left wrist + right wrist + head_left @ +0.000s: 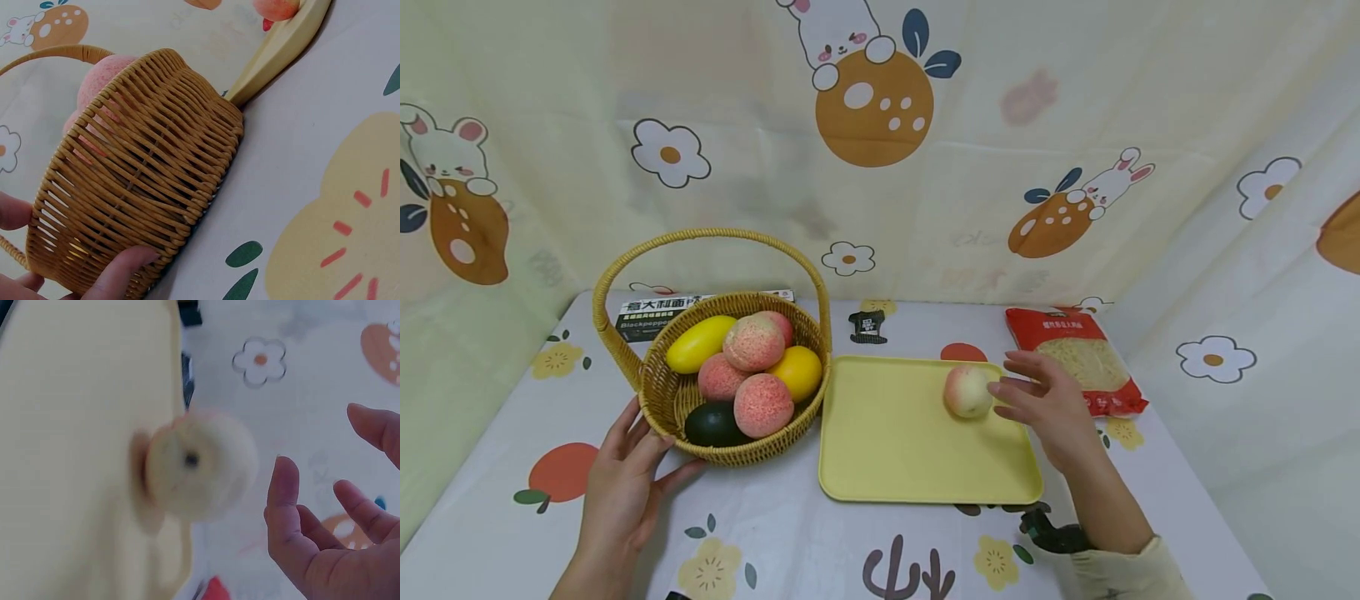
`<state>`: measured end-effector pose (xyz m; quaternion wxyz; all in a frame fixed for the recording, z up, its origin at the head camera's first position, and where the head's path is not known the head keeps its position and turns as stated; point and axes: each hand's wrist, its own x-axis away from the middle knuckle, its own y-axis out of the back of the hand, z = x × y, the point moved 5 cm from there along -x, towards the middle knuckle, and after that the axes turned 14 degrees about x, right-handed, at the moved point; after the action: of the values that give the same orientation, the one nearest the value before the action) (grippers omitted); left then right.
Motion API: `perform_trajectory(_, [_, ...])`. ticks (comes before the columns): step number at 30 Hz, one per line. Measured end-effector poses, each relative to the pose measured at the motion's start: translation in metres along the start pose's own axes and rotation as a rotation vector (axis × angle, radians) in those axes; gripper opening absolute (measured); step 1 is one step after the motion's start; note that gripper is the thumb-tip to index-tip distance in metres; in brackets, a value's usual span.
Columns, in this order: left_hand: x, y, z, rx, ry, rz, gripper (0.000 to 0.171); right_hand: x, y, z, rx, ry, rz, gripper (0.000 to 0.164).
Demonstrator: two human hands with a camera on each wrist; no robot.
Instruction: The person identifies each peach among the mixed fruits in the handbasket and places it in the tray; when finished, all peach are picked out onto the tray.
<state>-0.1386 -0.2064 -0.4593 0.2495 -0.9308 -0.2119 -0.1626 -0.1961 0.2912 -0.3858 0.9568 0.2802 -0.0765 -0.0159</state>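
Observation:
On the left stands a round wicker basket point(752, 454) with a tall handle. Several pink peaches point(763, 406), a long yellow fruit point(702, 344), a rounder yellow fruit point(797, 373) and a dark green avocado point(715, 425) lie in it. My left hand point(625, 483) rests against the basket's near left side, fingers spread and thumb point(122, 272) along the weave. A pale peach with a pink blush point(966, 392) sits on the yellow tray point(910, 458), near its far right corner. Beside that peach, my right hand point(1048, 404) hovers with parted fingers, holding nothing.
A red pasta bag point(1075, 358) lies behind and right of the tray. Behind the basket is a black and white box point(647, 321). The basket's right side stands close to the tray's left edge. A patterned curtain point(737, 183) hangs behind the table.

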Motion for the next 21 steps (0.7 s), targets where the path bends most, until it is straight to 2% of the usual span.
perform_trajectory(9, [-0.002,0.001,0.0,-0.001,0.006,0.0,0.075,0.003,-0.054,0.046,-0.041,0.106,0.167,0.07])
perform_trajectory(21, [-0.001,0.0,0.0,0.021,0.011,0.003,0.073,0.006,-0.134,0.106,0.001,0.217,0.332,0.072])
